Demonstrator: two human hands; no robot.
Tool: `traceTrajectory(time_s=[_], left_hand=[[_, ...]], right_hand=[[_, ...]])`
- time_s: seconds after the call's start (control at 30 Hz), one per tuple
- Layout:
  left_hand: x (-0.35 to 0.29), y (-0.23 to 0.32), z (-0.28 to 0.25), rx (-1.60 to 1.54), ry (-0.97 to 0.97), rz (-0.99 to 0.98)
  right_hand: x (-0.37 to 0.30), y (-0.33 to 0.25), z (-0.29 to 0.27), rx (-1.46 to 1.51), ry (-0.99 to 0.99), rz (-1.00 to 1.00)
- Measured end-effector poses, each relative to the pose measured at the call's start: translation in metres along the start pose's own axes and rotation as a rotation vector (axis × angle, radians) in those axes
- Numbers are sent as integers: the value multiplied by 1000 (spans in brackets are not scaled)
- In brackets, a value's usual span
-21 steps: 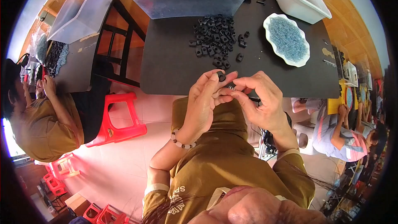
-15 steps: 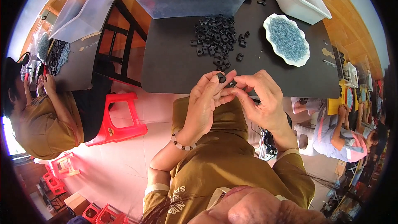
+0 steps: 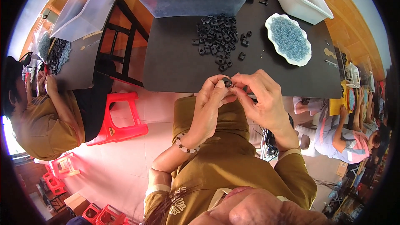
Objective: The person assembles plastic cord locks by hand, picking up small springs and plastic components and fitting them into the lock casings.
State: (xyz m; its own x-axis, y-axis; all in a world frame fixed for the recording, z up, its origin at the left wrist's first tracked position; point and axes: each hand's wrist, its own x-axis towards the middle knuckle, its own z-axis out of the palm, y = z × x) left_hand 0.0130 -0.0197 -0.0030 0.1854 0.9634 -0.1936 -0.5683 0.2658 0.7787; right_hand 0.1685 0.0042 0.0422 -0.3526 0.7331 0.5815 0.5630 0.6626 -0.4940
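Between its thumb and fingers, my left hand (image 3: 208, 106) grips a small black plastic part (image 3: 227, 82) just off the table's near edge. My right hand (image 3: 262, 98) meets it from the right, thumb and index finger pinched against the part's side. Whatever tiny piece those right fingertips hold is too small to make out. Beyond the hands, a pile of similar black parts (image 3: 218, 33) lies on the dark table (image 3: 175, 64). To the right, a white scalloped plate (image 3: 298, 63) carries a heap of tiny blue-grey pieces (image 3: 290, 39).
A translucent tub (image 3: 193, 5) full of black parts stands behind the pile. At the back right sits a white bin (image 3: 318, 13). Left of me, a person (image 3: 46, 116) works at another table, near a red stool (image 3: 135, 118). Other people sit at the right.
My right fingertips have come in against the black part, where they were a little apart from it. The part has shifted slightly right and down in my left fingers.
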Motion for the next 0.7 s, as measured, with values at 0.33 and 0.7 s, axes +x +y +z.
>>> traceTrajectory(time_s=[0.33,0.7], left_hand=[[-5,2,3,-113,-10,-43],[-15,9,-13,178,-60,-8]], right_hand=[[3,11,6,27,-7,-53],[-3,23,-9,117,-177,-140]])
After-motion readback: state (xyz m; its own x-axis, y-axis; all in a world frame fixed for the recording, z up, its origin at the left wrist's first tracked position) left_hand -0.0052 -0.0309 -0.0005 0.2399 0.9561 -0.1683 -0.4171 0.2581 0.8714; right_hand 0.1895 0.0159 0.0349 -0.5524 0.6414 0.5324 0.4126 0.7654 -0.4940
